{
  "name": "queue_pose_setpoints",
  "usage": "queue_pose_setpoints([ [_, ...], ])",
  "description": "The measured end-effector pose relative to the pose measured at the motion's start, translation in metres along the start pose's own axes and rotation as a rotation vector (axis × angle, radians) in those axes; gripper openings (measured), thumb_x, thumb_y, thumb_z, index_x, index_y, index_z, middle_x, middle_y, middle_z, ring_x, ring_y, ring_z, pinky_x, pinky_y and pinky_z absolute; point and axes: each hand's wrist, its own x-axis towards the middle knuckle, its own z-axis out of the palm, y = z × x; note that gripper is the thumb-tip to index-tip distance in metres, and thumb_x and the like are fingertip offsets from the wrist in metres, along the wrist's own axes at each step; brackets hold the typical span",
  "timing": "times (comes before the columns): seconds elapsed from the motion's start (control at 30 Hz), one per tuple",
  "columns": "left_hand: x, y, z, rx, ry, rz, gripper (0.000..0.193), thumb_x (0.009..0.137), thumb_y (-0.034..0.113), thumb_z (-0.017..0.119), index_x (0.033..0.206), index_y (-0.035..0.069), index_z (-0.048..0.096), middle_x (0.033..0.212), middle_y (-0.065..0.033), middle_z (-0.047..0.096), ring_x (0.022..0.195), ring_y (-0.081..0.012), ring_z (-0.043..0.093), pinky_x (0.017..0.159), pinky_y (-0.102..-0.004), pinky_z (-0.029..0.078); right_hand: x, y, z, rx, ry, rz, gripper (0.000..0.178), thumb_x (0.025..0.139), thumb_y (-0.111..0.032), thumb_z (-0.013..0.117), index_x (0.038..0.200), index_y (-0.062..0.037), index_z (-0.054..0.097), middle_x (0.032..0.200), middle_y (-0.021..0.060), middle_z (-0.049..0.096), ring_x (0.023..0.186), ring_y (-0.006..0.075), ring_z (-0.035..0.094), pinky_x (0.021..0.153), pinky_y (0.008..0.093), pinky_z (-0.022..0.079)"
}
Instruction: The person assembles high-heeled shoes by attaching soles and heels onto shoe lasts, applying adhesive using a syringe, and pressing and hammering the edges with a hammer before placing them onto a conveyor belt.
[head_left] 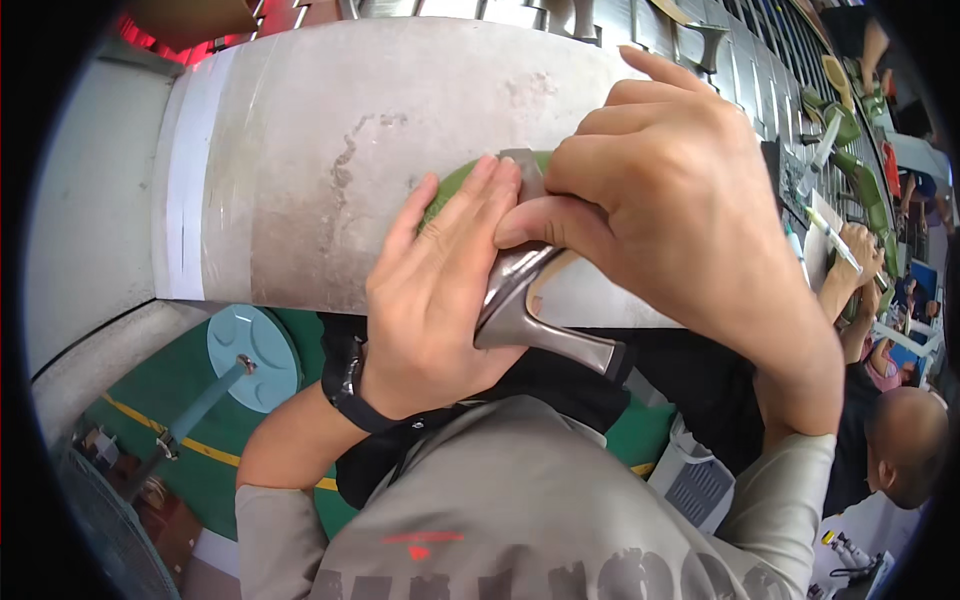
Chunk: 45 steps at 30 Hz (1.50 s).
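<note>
A glossy bronze-brown high-heeled shoe (515, 272) lies on the pale bench top near its front edge, its heel pointing toward my right side. Green material (455, 188) shows at its far end, partly under my fingers. My left hand (440, 285) wraps the near side of the shoe, fingers stretched close together along it. From the right, my right hand (650, 170) is curled over the shoe, thumb and forefinger closed on a narrow brown strip (522, 165) of it. The little finger sticks out. My fingers hide most of the shoe's front.
The stained pale bench top (300, 160) carries clear tape at its left. Beyond it, a slatted conveyor (640, 25) bears more heeled pieces. On the right, a co-worker's hands (855, 255) work near green shoe parts (865, 190). Below left stands a fan (110, 520) beside a round blue base (255, 350).
</note>
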Motion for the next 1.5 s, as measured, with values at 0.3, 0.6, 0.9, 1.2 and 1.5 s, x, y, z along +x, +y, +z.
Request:
queue_pose_setpoints([
  [0.3, 0.009, 0.000, -0.007, 0.015, -0.029, -0.003, 0.072, 0.076, 0.005, 0.083, 0.143, -0.004, 0.059, 0.143, -0.0258, 0.065, 0.136, -0.0393, 0.062, 0.116, -0.0548, 0.043, -0.023, 0.017, 0.005, 0.022, 0.065, -0.114, 0.065, 0.067, -0.041, 0.088, 0.121, -0.0075, 0.076, 0.120, 0.0086, 0.077, 0.114, 0.0290, 0.072, 0.112, 0.0552, 0.046],
  [0.6, 0.006, -0.001, -0.003, 0.030, -0.035, 0.013, 0.069, 0.077, 0.006, 0.081, 0.142, -0.003, 0.060, 0.143, -0.0286, 0.063, 0.136, -0.0415, 0.062, 0.115, -0.0575, 0.043, -0.024, 0.023, 0.016, 0.073, 0.132, -0.167, 0.061, 0.069, -0.044, 0.084, 0.118, -0.0070, 0.077, 0.112, 0.0081, 0.079, 0.104, 0.0274, 0.074, 0.102, 0.0504, 0.051],
  [0.9, 0.009, -0.001, -0.002, 0.032, -0.066, 0.022, 0.070, 0.080, 0.006, 0.080, 0.145, -0.003, 0.056, 0.144, -0.0318, 0.061, 0.136, -0.0454, 0.060, 0.115, -0.0591, 0.042, -0.023, 0.023, 0.014, 0.105, 0.116, -0.151, 0.060, 0.068, -0.045, 0.083, 0.112, -0.0040, 0.077, 0.107, 0.0082, 0.079, 0.101, 0.0277, 0.074, 0.098, 0.0482, 0.054],
  [1.2, 0.021, 0.001, -0.018, -0.056, -0.083, -0.070, 0.075, 0.074, 0.004, 0.083, 0.144, -0.006, 0.057, 0.144, -0.0294, 0.062, 0.129, -0.0400, 0.067, 0.113, -0.0509, 0.047, -0.024, 0.020, 0.014, -0.020, 0.235, -0.090, 0.065, 0.070, -0.046, 0.089, 0.114, -0.0010, 0.075, 0.115, 0.0136, 0.077, 0.110, 0.0325, 0.073, 0.106, 0.0508, 0.051],
  [1.5, 0.018, 0.007, -0.008, -0.134, -0.040, -0.055, 0.082, 0.065, 0.002, 0.080, 0.144, -0.003, 0.059, 0.146, -0.0229, 0.063, 0.136, -0.0374, 0.062, 0.119, -0.0498, 0.041, -0.103, 0.029, 0.020, 0.049, 0.558, 0.312, 0.048, 0.078, -0.012, 0.089, 0.122, 0.0017, 0.073, 0.129, 0.0207, 0.071, 0.115, 0.0360, 0.069, 0.099, 0.0417, 0.055],
])
